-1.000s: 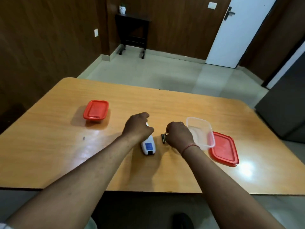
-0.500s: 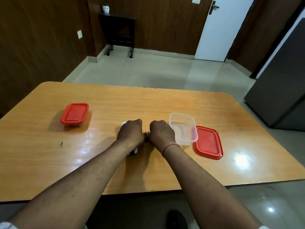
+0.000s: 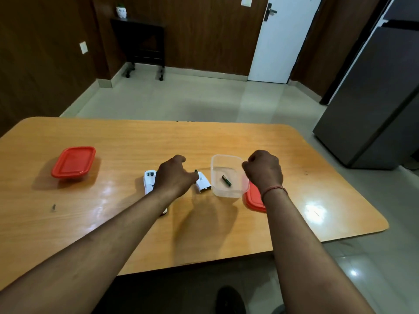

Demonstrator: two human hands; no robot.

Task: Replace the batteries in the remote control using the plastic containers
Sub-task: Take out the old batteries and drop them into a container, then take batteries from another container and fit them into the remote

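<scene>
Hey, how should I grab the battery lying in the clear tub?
Probably pinch the battery across its middle, coming straight down through the open top of the clear tub. It lies flat and diagonal on the tub floor, apart from the walls, which block any sideways approach. The right hand hovers at the tub's right rim, so it looks best placed.

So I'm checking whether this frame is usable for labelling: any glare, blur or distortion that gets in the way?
Head view: bright glare patches on the table near its right edge and left of the remote; wide-angle bending at the door and fridge; the battery in the tub is sharp, the one at the left hand is slightly blurred.
</scene>
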